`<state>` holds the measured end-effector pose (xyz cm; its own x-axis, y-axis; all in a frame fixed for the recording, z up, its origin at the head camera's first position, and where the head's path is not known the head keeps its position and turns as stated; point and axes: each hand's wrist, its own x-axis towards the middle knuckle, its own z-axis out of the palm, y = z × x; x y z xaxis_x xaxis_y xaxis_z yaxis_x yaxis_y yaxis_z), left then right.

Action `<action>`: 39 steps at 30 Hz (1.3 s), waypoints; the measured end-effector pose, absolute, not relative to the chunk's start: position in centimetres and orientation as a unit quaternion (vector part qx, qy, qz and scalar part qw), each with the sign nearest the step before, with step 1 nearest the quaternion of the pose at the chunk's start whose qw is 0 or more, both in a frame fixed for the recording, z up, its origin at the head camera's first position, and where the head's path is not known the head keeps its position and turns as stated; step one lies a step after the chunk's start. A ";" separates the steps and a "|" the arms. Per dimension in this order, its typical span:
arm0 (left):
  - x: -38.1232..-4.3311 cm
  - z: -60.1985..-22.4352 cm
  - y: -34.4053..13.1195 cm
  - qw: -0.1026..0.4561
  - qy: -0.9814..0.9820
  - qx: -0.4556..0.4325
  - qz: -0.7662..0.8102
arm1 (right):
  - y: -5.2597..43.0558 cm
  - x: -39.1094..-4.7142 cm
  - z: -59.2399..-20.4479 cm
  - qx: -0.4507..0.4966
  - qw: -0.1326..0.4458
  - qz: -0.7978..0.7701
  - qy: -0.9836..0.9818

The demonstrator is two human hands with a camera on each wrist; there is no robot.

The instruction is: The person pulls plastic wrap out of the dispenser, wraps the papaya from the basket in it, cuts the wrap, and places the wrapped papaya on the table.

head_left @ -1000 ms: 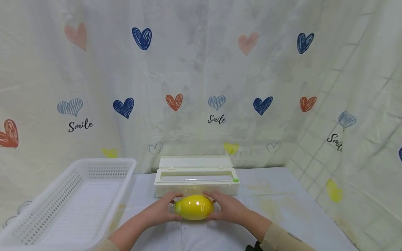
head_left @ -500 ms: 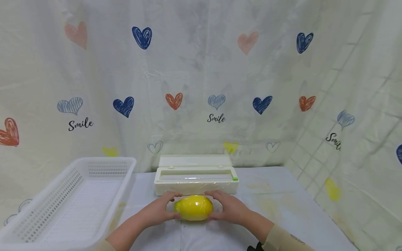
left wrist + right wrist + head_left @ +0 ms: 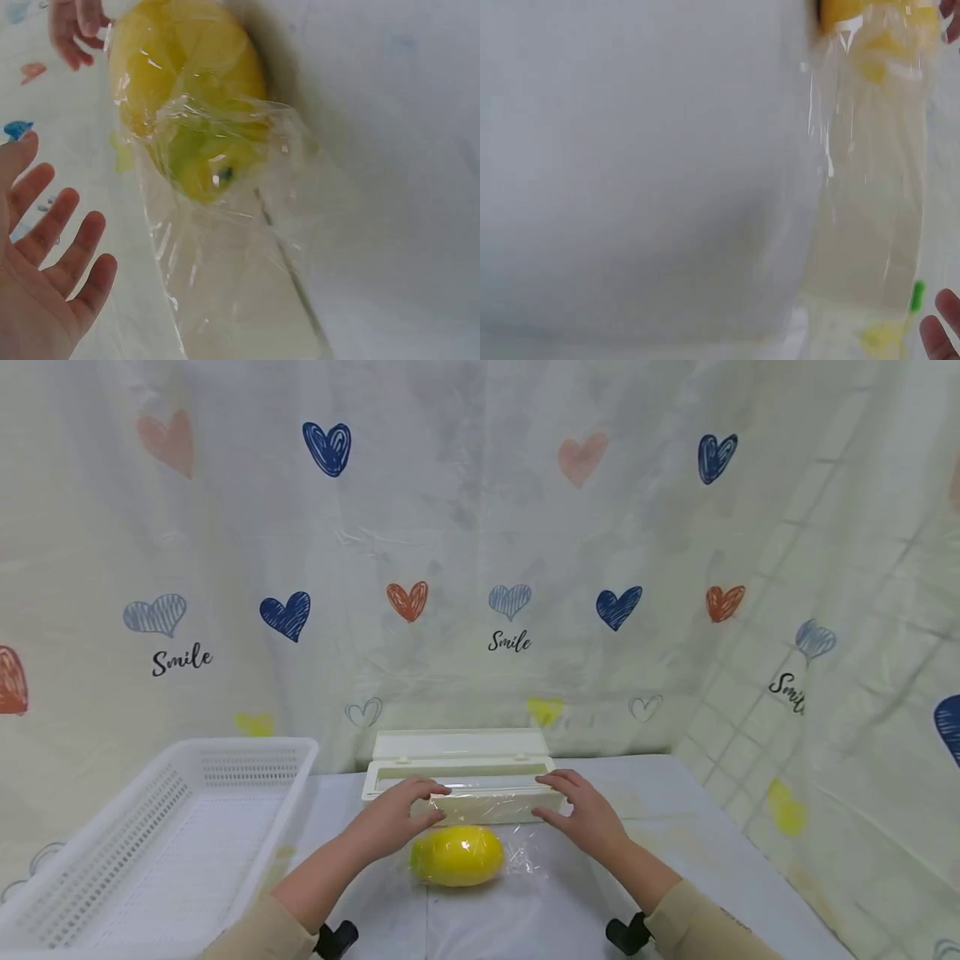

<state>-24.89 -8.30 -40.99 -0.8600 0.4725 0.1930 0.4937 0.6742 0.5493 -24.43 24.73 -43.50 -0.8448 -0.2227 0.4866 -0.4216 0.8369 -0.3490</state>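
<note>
A yellow fruit (image 3: 459, 857) with a greenish end lies on the table under clear cling film (image 3: 521, 852), its kind unclear. Just behind it stands a white cling film dispenser (image 3: 480, 806) with its lid raised. My left hand (image 3: 393, 817) hovers by the dispenser's front left, above and apart from the fruit; the left wrist view shows its fingers (image 3: 64, 262) spread and holding nothing. My right hand (image 3: 588, 817) is at the dispenser's right front, thumb and fingers apart. In the right wrist view only its fingertips (image 3: 939, 330) show. Film stretches between fruit and dispenser.
A white perforated basket (image 3: 296, 810) stands on the left of the white-covered table (image 3: 645, 877). Behind hangs a curtain (image 3: 450, 527) printed with hearts. A green slider (image 3: 917, 296) shows on the dispenser in the right wrist view.
Both hands have left the sides of the fruit and moved up and forward to the dispenser, the right one also outward. The fruit stays in place, film now showing to its right.
</note>
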 end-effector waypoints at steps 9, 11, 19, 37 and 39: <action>-28.1 -38.2 -2.1 -0.023 -0.920 -0.303 -0.246 | 27.9 -27.3 -44.6 0.121 0.170 0.238 -0.949; -28.9 -37.8 -0.6 -0.033 -0.921 -0.309 -0.235 | 28.1 -27.7 -44.8 0.109 0.148 0.240 -0.953; -31.1 -37.8 4.5 -0.022 -0.925 -0.353 -0.137 | 28.2 -28.8 -45.4 0.086 0.096 0.285 -0.950; -32.3 -38.1 10.3 -0.013 -0.909 -0.417 0.000 | 28.6 -29.4 -46.5 0.064 0.078 0.376 -0.921; -32.4 -38.3 10.7 -0.014 -0.905 -0.425 0.013 | 28.6 -29.4 -46.5 0.065 0.077 0.385 -0.917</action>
